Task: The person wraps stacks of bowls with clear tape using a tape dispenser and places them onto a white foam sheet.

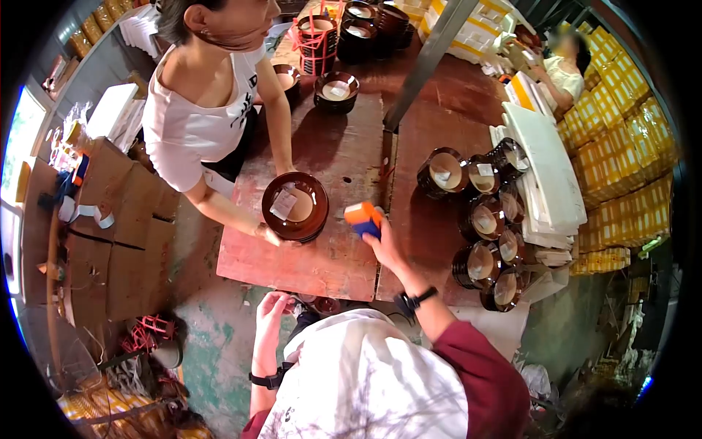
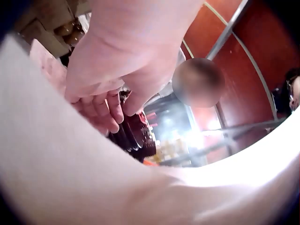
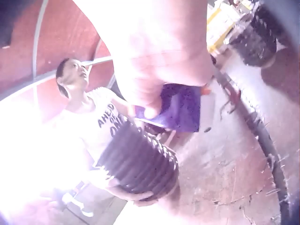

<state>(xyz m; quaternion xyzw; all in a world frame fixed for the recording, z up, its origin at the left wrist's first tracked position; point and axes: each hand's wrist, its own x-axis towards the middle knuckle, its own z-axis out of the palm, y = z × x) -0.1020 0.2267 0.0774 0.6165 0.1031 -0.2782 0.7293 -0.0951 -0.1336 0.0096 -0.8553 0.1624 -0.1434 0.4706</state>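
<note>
My right hand (image 1: 387, 245) grips an orange-and-blue handheld tool (image 1: 363, 219) above the table. In the right wrist view, the fingers wrap its blue part (image 3: 183, 110); its exact kind cannot be told. Left of it, another person's hands hold a stack of glossy dark brown bowls (image 1: 316, 223) near the table's left side. A pale label (image 1: 284, 204) lies inside the top bowl. My left hand (image 1: 271, 311) is raised near the table's front edge, its fingers loosely bent. Nothing shows between these fingers (image 2: 115, 110) in the left wrist view, where the bowls appear beyond them.
Several bowl stacks (image 1: 479, 219) stand on the right of the red-brown table (image 1: 333, 263), with more at the back. A metal post (image 1: 431, 62) rises behind. White foam sheets (image 1: 545, 175) and yellow-and-white boxes (image 1: 621, 161) line the right; cardboard (image 1: 131, 256) stands left.
</note>
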